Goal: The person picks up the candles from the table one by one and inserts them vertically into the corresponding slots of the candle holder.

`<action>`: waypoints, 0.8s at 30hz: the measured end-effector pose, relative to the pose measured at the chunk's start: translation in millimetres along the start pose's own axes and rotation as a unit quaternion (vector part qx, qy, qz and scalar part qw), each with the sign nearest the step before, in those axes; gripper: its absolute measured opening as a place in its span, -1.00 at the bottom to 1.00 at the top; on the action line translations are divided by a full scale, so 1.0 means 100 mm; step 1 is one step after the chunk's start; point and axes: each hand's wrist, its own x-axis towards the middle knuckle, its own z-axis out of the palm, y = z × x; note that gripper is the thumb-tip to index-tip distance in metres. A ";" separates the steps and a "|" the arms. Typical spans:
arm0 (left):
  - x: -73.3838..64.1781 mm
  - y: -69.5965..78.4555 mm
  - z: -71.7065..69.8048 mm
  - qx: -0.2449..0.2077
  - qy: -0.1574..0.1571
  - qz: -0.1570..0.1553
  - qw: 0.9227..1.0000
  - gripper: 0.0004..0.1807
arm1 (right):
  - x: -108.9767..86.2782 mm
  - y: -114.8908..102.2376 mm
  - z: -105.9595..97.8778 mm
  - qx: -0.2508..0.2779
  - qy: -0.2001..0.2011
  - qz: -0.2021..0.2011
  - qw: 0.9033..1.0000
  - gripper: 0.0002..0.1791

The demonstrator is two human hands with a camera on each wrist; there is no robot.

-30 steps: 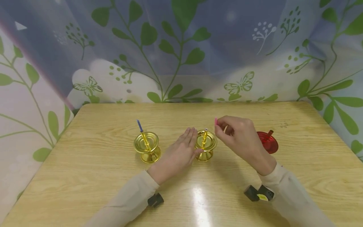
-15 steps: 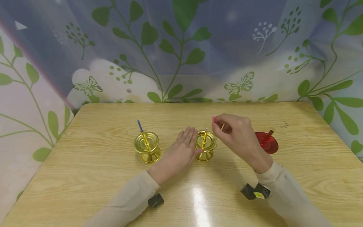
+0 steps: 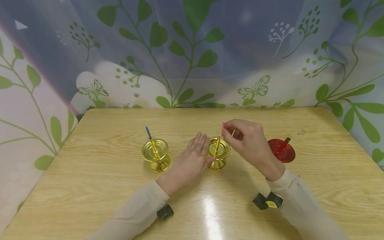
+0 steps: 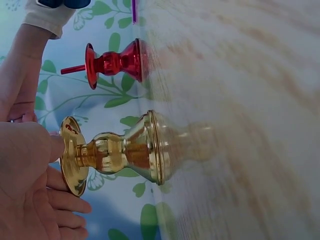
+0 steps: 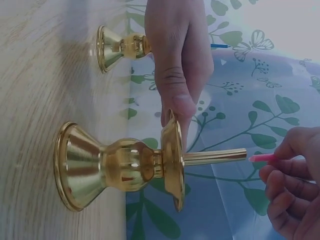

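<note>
My right hand (image 3: 247, 140) pinches a short pink candle (image 3: 223, 128) between thumb and fingertips. In the right wrist view, the pink candle (image 5: 262, 157) points at the mouth of the gold candlestick's tube (image 5: 215, 156), with hardly any gap between them. That gold candlestick (image 3: 217, 163) stands upright on the table. Against its dish rests my left hand (image 3: 189, 165), fingers straight along the left side and thumb at the front. The left wrist view has the thumb over the rim of the dish (image 4: 75, 172), with the fingers partly hidden behind it.
To the left, another gold candlestick (image 3: 159, 163) bears a blue candle (image 3: 148, 132). A red candlestick (image 3: 282, 150) stands beyond my right hand. One thin purple stick (image 4: 134, 11) shows in the left wrist view. A leaf-patterned cloth (image 3: 192, 86) hangs behind the wooden table (image 3: 120, 123).
My right hand has moved slightly left with the pink candle, closer to the middle candlestick's tube. The left hand stays in place at the dish.
</note>
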 end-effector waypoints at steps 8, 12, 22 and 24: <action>-0.01 0.01 -0.02 0.004 -0.003 -0.003 1.000 -0.28 | 0.00 0.02 0.02 0.008 0.001 0.002 1.000 -0.95; 0.00 0.01 -0.01 -0.001 -0.003 -0.004 1.000 -0.28 | -0.01 0.03 0.03 0.016 0.004 -0.001 1.000 -0.94; -0.01 0.00 0.00 0.006 0.002 0.000 1.000 -0.29 | -0.03 0.04 0.05 0.017 -0.001 -0.001 1.000 -0.94; -0.01 0.00 0.00 0.010 0.002 0.000 1.000 -0.29 | -0.02 0.04 0.05 0.016 -0.003 -0.001 1.000 -0.93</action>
